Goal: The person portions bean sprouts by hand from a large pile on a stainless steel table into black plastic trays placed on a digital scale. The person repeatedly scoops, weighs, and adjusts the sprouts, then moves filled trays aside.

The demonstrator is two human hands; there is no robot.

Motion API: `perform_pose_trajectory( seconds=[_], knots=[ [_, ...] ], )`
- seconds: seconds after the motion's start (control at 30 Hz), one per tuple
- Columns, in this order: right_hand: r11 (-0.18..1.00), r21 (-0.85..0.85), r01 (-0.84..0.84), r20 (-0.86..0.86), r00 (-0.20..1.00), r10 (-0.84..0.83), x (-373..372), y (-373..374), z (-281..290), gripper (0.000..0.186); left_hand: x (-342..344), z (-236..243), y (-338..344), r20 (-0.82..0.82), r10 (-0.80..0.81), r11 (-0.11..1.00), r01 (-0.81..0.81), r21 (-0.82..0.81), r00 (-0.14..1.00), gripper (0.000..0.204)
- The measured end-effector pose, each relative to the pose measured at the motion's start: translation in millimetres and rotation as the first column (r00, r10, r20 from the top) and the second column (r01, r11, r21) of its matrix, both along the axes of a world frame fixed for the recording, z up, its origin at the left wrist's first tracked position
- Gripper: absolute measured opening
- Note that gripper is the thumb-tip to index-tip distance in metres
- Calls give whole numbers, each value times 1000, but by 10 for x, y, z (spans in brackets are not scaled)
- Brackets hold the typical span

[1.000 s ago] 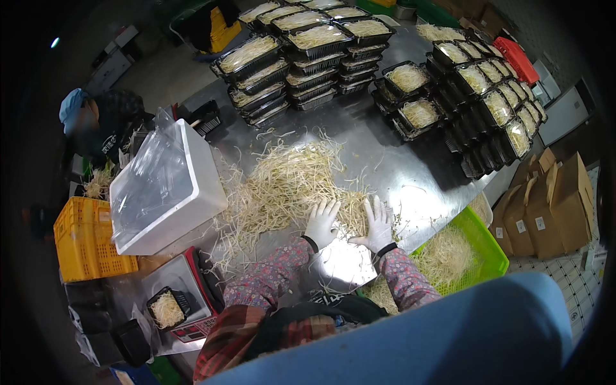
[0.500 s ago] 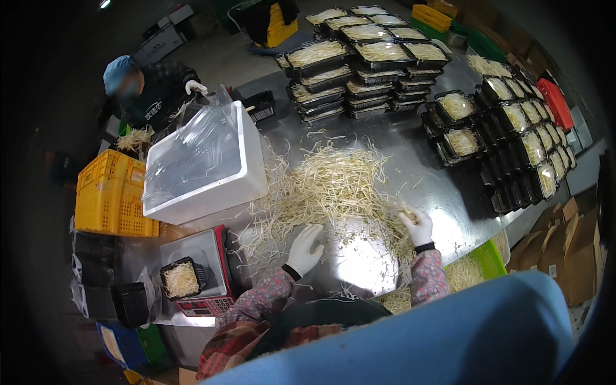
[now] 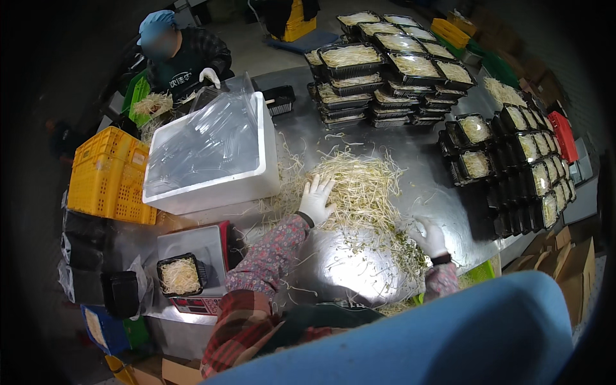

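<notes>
A loose heap of bean sprouts point(image 3: 362, 186) lies on the steel table point(image 3: 443, 204), with greenish bits scattered along its near right side. My left hand point(image 3: 316, 200), in a white glove, rests with fingers spread on the heap's left part. Beside the greenish bits point(image 3: 405, 253) is my right hand point(image 3: 428, 237), also gloved, its fingers loosely curved and apart; nothing shows in its grasp. Left of my left forearm, a black tray of sprouts point(image 3: 180, 276) sits on a red scale point(image 3: 224, 247) with a metal plate.
A white foam box point(image 3: 212, 199) holding clear lids stands at the left, beside a yellow crate point(image 3: 106, 173). Filled trays point(image 3: 350, 58) are stacked at the back; more stacks point(image 3: 536, 173) stand at the right. A co-worker point(image 3: 186, 61) stands beyond the box. Black trays point(image 3: 120, 295) are near the scale.
My left hand has moved forward onto the sprout heap. My right hand has shifted slightly right and nearer, away from the sprouts it was touching. The whole view has also shifted.
</notes>
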State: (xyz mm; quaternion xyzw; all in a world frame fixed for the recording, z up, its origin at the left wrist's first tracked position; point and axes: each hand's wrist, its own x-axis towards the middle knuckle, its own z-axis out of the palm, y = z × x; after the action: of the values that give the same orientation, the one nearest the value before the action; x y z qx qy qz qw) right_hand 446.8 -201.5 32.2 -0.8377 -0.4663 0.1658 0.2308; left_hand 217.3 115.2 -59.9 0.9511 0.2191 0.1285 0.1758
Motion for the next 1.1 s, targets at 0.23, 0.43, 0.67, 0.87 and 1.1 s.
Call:
perform_pose_trajectory(
  seconds=[0.23, 0.43, 0.67, 0.87, 1.1],
  knots=[
    [944, -212, -251, 240, 923, 300, -422, 1791, -695, 85, -97, -118, -283, -34, -74, 997, 75, 7, 997, 59],
    [884, -141, -445, 275, 841, 467, -931, 916, -855, 58, -958, -228, -1000, -90, -135, 990, 131, -46, 987, 54],
    [890, 34, -455, -262, 855, 447, -540, 794, -735, 35, -1026, 91, -784, -3, -141, 962, 136, -236, 990, 35],
    [991, 69, -115, 164, 981, 103, -287, 1753, -734, 58, -210, 360, -298, 89, 13, 998, -7, -65, 996, 45],
    [819, -243, -520, 126, 820, 559, -655, 821, -802, 56, -825, 27, -645, -145, -240, 969, 245, 16, 960, 49]
  ],
)
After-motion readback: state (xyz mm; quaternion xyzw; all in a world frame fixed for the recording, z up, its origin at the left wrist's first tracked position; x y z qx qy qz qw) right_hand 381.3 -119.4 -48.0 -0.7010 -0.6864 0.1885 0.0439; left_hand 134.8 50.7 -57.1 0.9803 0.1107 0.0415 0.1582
